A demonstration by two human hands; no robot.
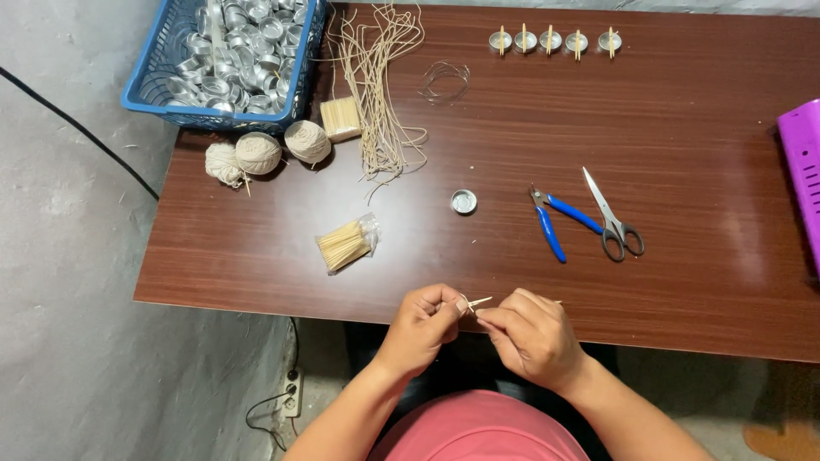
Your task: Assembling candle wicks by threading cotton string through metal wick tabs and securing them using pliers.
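Observation:
My left hand [424,326] and my right hand [531,335] meet at the near edge of the brown table [683,282]. Between their fingertips they pinch a thin wooden toothpick [479,301], which pokes up toward the table; a second sliver shows past my right knuckles. A small empty metal cup [464,201] sits alone in the middle of the table, beyond my hands. An open plastic bag of toothpicks [346,243] lies to the left of it.
A blue basket [149,92] full of metal cups stands at the far left, with three balls of pale string [258,153], a toothpick bundle [341,118] and cut strings [382,102] nearby. Blue pliers [553,225], scissors [612,220], a wire loop [444,82], several finished cups [551,40], a purple object [803,171].

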